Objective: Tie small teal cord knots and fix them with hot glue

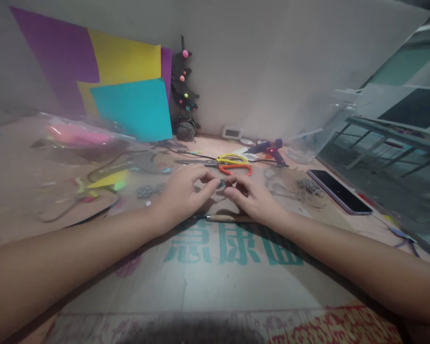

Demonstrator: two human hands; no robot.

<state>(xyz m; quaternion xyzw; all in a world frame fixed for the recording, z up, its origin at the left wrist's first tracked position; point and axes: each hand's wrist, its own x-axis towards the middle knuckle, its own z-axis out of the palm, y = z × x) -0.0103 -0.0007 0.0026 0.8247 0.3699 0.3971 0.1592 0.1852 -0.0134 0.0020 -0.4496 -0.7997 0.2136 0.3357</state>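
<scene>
Between the fingertips of both hands is a small teal piece (pixel 222 184), too tiny to make out its kind. My left hand (pixel 188 191) pinches it from the left with thumb and forefinger. From the right, my right hand (pixel 249 193) has its thumb and fingertips curled in close at the piece. Just beyond the fingers lie scissors (pixel 232 165) with one yellow and one orange handle loop. Below the hands a slim wooden-handled tool (pixel 229 218) rests on the printed sheet (pixel 208 286), partly behind my right wrist.
A glue gun (pixel 268 149) with a red light lies at the back. A phone (pixel 338 192) and tangled twine (pixel 310 188) are on the right. Coloured sheets (pixel 134 110), a decorated dark figure (pixel 184 91) and a small white clock (pixel 232 132) stand by the wall. Paper scraps (pixel 109 179) litter the left.
</scene>
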